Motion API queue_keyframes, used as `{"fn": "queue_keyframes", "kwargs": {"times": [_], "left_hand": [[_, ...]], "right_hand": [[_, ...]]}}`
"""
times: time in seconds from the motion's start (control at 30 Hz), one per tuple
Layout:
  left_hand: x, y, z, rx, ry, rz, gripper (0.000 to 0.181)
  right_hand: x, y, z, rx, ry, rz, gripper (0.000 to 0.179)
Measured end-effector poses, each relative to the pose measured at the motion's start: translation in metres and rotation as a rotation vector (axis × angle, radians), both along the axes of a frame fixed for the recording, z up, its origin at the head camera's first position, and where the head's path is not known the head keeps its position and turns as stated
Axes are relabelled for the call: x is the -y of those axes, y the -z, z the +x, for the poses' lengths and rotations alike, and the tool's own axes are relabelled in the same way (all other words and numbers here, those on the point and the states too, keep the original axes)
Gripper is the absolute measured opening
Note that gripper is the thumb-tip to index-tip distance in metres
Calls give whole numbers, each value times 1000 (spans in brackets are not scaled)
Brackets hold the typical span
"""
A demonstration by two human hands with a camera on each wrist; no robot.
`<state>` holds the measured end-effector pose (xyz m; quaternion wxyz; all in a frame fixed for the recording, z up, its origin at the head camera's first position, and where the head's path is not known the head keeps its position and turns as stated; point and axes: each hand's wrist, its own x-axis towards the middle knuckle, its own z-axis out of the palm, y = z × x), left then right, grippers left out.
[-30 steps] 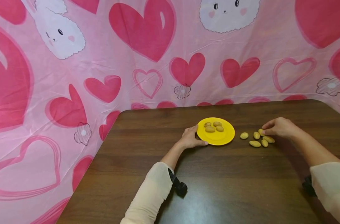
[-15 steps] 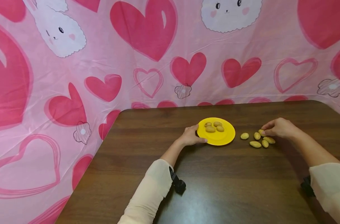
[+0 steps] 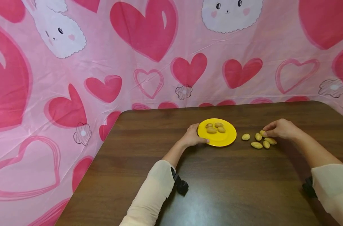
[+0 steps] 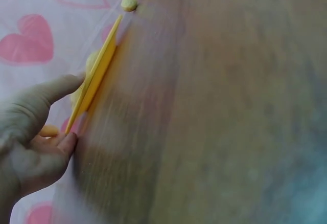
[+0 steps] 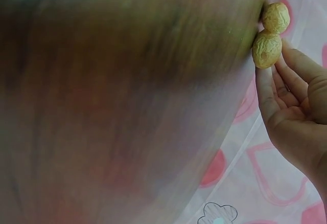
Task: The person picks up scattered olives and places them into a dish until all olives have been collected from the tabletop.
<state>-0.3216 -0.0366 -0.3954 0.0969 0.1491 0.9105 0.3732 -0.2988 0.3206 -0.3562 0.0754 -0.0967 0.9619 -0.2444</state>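
Note:
A round yellow plate (image 3: pixel 229 136) lies on the dark wooden table, with several small potatoes (image 3: pixel 211 130) gathered on its far half. My left hand (image 3: pixel 191 136) grips the plate's left edge; in the left wrist view its thumb (image 4: pixel 66 87) presses the upper face while the fingers reach the rim. To the right of the plate several more yellow-brown potatoes (image 3: pixel 256 145) lie in a loose group. My right hand (image 3: pixel 282 128) pinches the farthest potato (image 3: pixel 262 133) of this group. In the right wrist view, wrinkled potatoes (image 5: pixel 266 50) hide part of the fingertips.
The table (image 3: pixel 230 188) has its far edge just behind the plate. A pink cloth (image 3: pixel 157 84) printed with hearts and rabbits hangs behind and along the left side. Black wrist cameras (image 3: pixel 182 186) sit at the beige sleeve cuffs.
The head view shifts very slightly. Both hands, the plate and the potatoes keep practically the same places.

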Motion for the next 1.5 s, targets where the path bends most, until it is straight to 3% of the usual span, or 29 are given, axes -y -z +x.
{"fn": "queue_keyframes", "kwargs": {"times": [0.57,1.1,1.37,1.5], "left_hand": [[2,4,2,8,44,10,90],[2,5,1,22,23,12,90],[2,4,2,26,16,15,90],[1,4,3,30,13,24,90]], "right_hand": [[1,2,1,1,0,-7,44],[5,0,-1,-57,34,-34,45],[17,-4,-1,-51,58,-87,54],[25,-5,-3,-80,61,-102,50]]}}
